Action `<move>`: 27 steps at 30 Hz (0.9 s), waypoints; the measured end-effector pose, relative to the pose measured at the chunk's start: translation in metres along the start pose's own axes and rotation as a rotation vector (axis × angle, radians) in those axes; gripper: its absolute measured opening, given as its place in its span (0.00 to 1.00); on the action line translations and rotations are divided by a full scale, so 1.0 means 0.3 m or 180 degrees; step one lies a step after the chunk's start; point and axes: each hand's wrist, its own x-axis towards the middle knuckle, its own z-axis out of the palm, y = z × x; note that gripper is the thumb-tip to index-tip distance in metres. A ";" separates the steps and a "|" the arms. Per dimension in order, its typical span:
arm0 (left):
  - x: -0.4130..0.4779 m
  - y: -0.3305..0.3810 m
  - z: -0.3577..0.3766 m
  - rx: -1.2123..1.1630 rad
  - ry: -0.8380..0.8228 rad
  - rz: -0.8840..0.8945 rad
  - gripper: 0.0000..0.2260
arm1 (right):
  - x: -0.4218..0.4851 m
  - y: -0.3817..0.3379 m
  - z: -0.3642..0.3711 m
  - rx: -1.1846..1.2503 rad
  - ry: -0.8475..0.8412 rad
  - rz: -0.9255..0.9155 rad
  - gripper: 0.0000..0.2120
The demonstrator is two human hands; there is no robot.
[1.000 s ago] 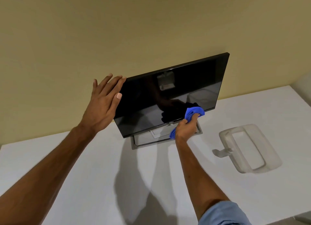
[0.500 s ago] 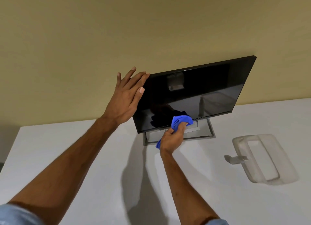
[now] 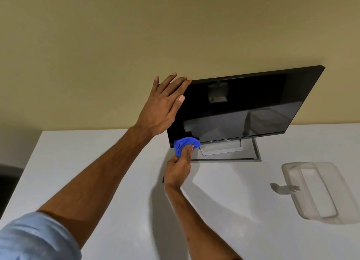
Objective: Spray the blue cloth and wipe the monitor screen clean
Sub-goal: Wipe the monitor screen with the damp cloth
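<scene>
I note the right hand (image 3: 178, 169) first: its fingers (image 3: 188, 151) are closed around a bunched blue cloth (image 3: 186, 144), pressing it against the bottom left corner of the monitor screen (image 3: 243, 111). The left hand (image 3: 162, 107) lies flat with fingers spread and extended, braced against the screen's left edge near its top corner; it holds nothing.

In my judgement the wiping is under way, and the coming stroke turns on one relation: the uncleaned glass lies from the cloth toward 1 to 3 o'clock, along the screen's long axis, which runs left to right and rises slightly to the right. The right hand is the nearer to that run; the left serves only as a steadying brace.

The monitor stand (image 3: 229, 154) sits directly beneath the screen at 3 o'clock from the cloth, close under the bottom bezel; a low stroke could brush it. A translucent plastic holder (image 3: 319, 191) lies on the white table (image 3: 97, 172) at 4 o'clock, well apart and clear of the path. I see no spray bottle in view.
</scene>
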 end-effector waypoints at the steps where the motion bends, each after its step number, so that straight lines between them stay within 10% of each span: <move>1: 0.002 -0.004 -0.001 -0.0003 -0.0008 0.0000 0.24 | -0.017 -0.007 0.005 -0.0142 -0.0107 -0.0071 0.32; 7: 0.019 -0.012 -0.002 0.0005 -0.0054 -0.0027 0.24 | -0.089 -0.025 0.033 -0.0291 -0.0719 0.0157 0.10; 11: 0.002 -0.009 -0.005 0.0013 -0.0067 0.0020 0.24 | -0.117 -0.048 0.032 -0.0507 -0.0938 -0.0275 0.25; 22: -0.013 0.012 -0.028 0.0192 -0.0232 -0.0050 0.25 | -0.060 0.006 -0.070 -0.0795 -0.1603 -0.0589 0.05; 27: -0.024 0.065 -0.045 0.0256 -0.0241 -0.0218 0.26 | 0.001 -0.010 -0.278 -0.0827 -0.1912 -0.0715 0.36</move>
